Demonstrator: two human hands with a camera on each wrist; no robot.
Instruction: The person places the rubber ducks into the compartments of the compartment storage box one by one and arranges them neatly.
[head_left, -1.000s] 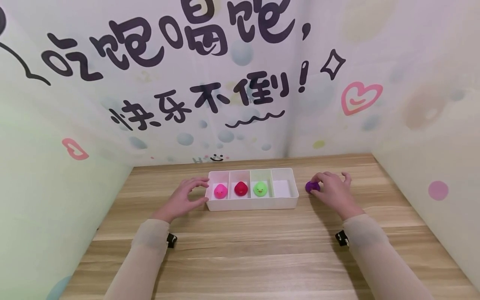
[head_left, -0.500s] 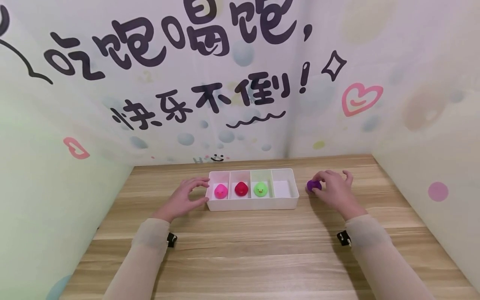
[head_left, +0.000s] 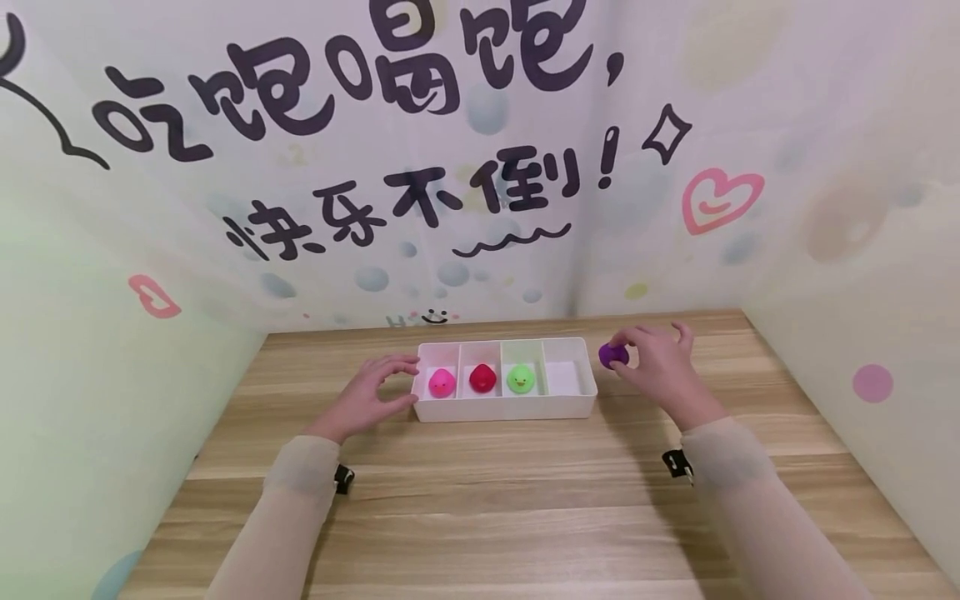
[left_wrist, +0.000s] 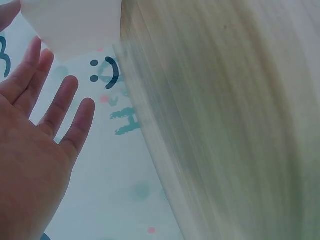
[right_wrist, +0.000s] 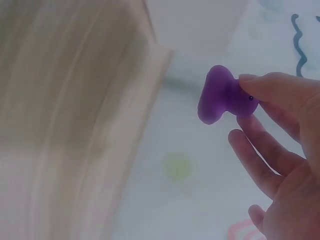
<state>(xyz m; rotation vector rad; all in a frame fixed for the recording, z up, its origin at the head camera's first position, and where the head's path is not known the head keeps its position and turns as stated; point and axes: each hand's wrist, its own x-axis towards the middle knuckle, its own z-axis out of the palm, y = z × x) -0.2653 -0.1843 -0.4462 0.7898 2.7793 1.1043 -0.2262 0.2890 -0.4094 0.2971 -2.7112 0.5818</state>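
Note:
In the head view my right hand [head_left: 662, 371] pinches a purple toy duck [head_left: 612, 356] between thumb and fingers, just right of a white divided box [head_left: 504, 408]. The right wrist view shows this duck [right_wrist: 216, 95] held by its head, a dark eye visible, clear of the table. My left hand [head_left: 367, 398] touches the box's left end with fingertips and thumb, its fingers fairly straight. From left to right, the box's compartments hold a pink duck [head_left: 442, 382], a red duck [head_left: 482, 378] and a green duck [head_left: 521, 378]. The rightmost compartment [head_left: 564, 377] is bare.
The box stands near the back of a wood-grain table [head_left: 480, 508]. Behind it rises a pale wall [head_left: 337, 283] with large dark lettering and printed bubbles. Similar pale panels stand along the left and right sides.
My right hand has lifted the purple duck off the table and moved it slightly left, towards the box's right end. My left hand and the box have stayed put.

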